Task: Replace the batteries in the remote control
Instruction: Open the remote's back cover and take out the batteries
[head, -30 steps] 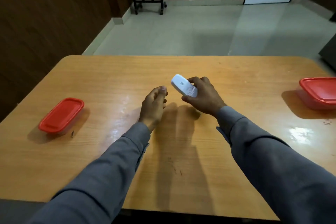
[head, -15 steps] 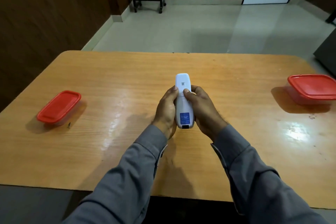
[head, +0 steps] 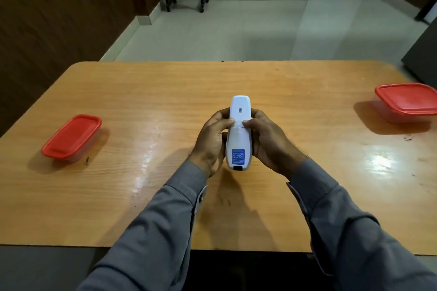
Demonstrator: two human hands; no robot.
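While both hands are busy at its middle, the broad wooden surface [head: 165, 92], orange-brown with visible grain and a glossy varnish that throws back glare, carries everything I see. Well off to my left sits a shallow rectangular plastic container with a red lid [head: 72, 136], rounded at the corners; a second red-lidded plastic container [head: 408, 101] sits far to my right, near the edge. I cannot tell what either one holds.

Grey cloth sleeves [head: 354, 231] run up to the hands. My left hand [head: 210, 142] and right hand [head: 268, 142] cradle the slim white plastic remote control [head: 237, 134] between them, held above the surface with its back face up. The fingers of both hands are curled round its sides, and the two thumbs press on the back close to a seam that crosses the smooth, matte shell. A blue printed sticker [head: 238, 156] lies on the nearer half, a small code label [head: 240, 109] on the far half, and a dark notch [head: 237, 168] at the near end.

I judge this to be the opening step: the battery cover looks closed. The next move, I think, calls for firm thumb pressure sliding the cover along the body while the fingers brace the shell.
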